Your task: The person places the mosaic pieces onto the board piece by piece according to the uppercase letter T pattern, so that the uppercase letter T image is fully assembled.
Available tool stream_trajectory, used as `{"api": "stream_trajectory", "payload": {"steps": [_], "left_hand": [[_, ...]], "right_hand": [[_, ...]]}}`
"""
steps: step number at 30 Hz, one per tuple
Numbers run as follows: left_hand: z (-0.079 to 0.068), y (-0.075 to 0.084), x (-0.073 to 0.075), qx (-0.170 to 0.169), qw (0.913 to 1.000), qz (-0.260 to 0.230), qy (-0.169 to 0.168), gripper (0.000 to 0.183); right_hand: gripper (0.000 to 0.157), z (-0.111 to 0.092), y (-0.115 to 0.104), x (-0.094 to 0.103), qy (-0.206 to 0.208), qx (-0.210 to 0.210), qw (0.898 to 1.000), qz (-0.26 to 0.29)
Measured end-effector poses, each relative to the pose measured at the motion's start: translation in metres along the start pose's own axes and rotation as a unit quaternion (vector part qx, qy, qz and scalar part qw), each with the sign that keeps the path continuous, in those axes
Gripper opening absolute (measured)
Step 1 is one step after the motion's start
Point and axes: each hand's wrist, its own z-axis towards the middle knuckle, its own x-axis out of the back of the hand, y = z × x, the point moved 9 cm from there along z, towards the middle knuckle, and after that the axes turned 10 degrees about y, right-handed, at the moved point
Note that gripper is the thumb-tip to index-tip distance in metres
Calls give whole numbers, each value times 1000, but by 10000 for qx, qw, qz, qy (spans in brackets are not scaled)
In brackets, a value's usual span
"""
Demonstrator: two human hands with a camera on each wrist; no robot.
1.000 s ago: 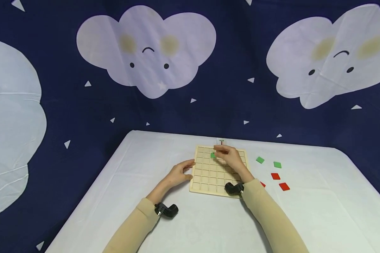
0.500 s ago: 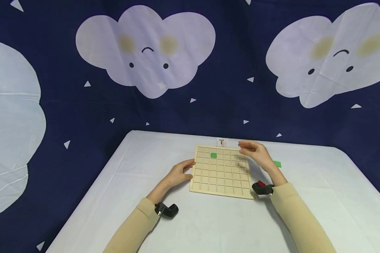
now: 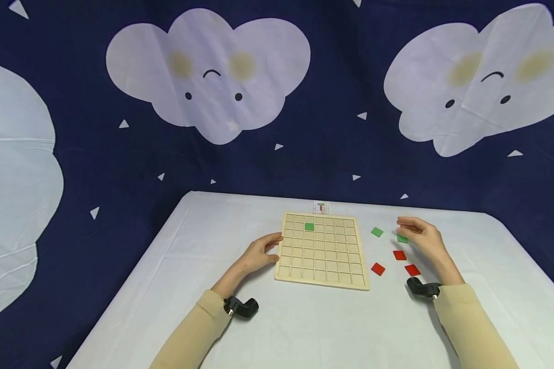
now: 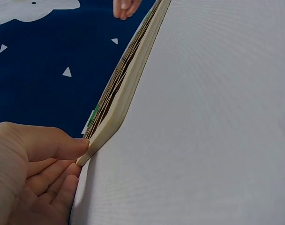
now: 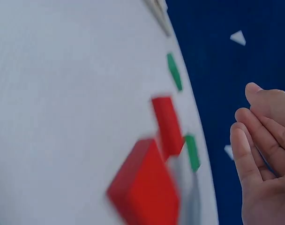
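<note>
Empty right grip [image 3: 424, 240], half open, hovers at green tile [image 3: 402, 239] near table's [image 3: 314, 323] far edge; probably light, stiff: pinch its sides; spread left grip [image 3: 257, 253] touches board [image 3: 325, 246]

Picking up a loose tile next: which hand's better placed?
Right, I'd say: the right hand is close to the rightmost green tile and looks empty. The left hand touches the board at its left edge, with the board between it and the red tiles.

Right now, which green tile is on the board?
The leftmost green tile, in a cell near the board's far edge; the other green tiles lie off it, on the table.
</note>
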Motion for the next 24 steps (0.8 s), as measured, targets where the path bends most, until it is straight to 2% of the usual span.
{"api": "stream_trajectory", "payload": {"steps": [4,8,11,18,24], "left_hand": [[0,2,1,-24,10000,-65,38,65],[0,3,1,-83,9997,-211,70,66],[0,4,1,-121,9995,-283,77,65],[-1,3,0,-23,9999,-105,-12,65],[0,2,-1,-29,10000,-80,-5,65]], "right_hand": [[48,-2,18,5,62,-151,9995,-278],[53,-4,33,4,-62,-430,9976,-538],[53,-7,39,2,-151,-469,9956,-792],[45,-10,37,0,-182,-154,9945,-1018],[36,-10,35,0,12,255,9934,-1116]]}}
